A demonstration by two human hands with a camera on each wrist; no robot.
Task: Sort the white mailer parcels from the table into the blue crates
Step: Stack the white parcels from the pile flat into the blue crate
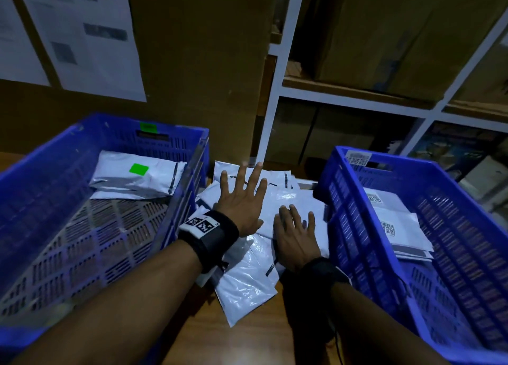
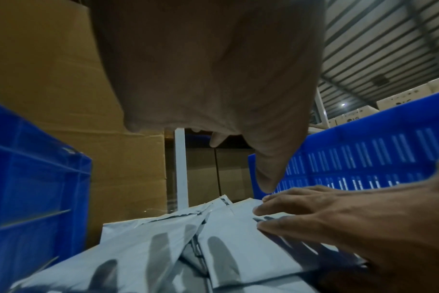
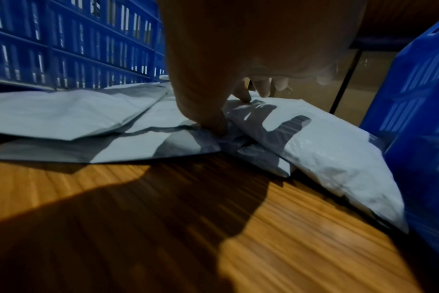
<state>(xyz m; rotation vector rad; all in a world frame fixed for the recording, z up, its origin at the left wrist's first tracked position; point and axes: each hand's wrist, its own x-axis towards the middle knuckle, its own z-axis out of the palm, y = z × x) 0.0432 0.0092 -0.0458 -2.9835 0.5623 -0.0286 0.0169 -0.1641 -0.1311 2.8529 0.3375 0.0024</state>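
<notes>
Your two forearms enter from the lower edge of the head view, each wrist wrapped in a black band; the left band [image 1: 208, 228] carries a black-and-white marker. Your left hand [image 1: 242, 203] hovers over the pile of white mailer parcels [image 1: 286, 199] with its fingers straight and spread, holding nothing; whether the palm touches the parcels cannot be told. Your right hand [image 1: 295, 236] lies flat, fingers extended, on the top parcel [image 1: 305, 202] just beside the right crate [image 1: 406, 169]; in the right-wrist view its thumb [image 3: 208, 111] presses down on a parcel, gripping nothing. The pile sits on the wooden bench [image 1: 247, 334] between the two blue crates, with one glossy parcel [image 1: 247, 279] reaching toward you under your wrists. The left crate [image 1: 55, 150] holds one white mailer with a green sticker [image 1: 138, 169], lying against its far end. The right crate holds a few flat white parcels with printed code labels [image 1: 395, 221]. Behind the crates stand a large cardboard box [image 1: 198, 62] and white shelving [image 1: 357, 95]; printed sheets [image 1: 82, 34] hang at upper left.
</notes>
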